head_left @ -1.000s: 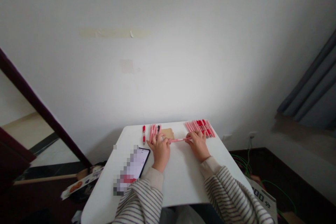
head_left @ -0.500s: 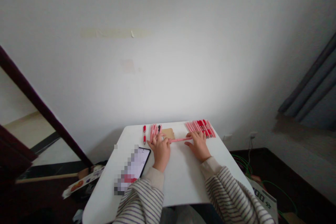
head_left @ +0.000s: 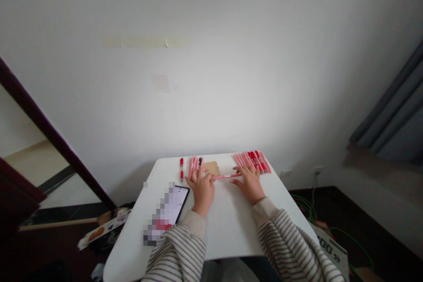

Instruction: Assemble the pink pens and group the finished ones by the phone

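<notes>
A pink pen (head_left: 226,177) lies crosswise on the white table (head_left: 231,229) between my two hands. My left hand (head_left: 202,189) is closed on the pen's left end, its fingertips pressing there and hiding that end. At the right end, my right hand (head_left: 251,185) rests with thumb and index finger spread on either side of the pen. Right behind the left fingers lies a tan card-like piece (head_left: 212,167). Several pink pens (head_left: 192,166) and a black-topped pen (head_left: 200,162) lie beyond my left hand, with a single red pen (head_left: 181,170) farther left.
Beyond my right hand is a row of several pink and red pens (head_left: 253,161). A large phone (head_left: 175,205), partly blurred out, lies left of my left forearm. The wall (head_left: 211,110) stands behind the table's far edge. Green cables (head_left: 306,202) lie on the floor at right.
My right thumb and index finger have shifted slightly left along the pink pen. The left hand and the other pens look the same.
</notes>
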Motion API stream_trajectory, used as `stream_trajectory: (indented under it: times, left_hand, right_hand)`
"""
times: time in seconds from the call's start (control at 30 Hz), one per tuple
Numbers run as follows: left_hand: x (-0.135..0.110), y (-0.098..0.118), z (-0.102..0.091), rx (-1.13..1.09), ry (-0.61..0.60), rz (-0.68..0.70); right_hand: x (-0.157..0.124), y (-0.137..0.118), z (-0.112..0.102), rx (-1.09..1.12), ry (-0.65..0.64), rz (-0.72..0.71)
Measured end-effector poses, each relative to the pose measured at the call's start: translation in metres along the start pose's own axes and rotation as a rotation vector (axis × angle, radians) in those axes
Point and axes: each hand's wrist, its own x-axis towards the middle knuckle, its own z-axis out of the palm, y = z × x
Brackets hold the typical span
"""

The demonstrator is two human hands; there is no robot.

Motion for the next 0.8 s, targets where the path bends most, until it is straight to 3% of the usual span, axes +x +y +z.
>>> stream_trajectory:
  times: [0.2,0.8]
  left_hand:
    - [-0.001,0.001,-0.001,0.004,-0.002,-0.013]
    - [-0.004,0.000,0.000,0.015,0.008,-0.044]
  right_hand:
    - [0.001,0.000,0.000,-0.005,-0.039,-0.021]
    - [0.002,0.015,0.008,0.068,0.158,0.045]
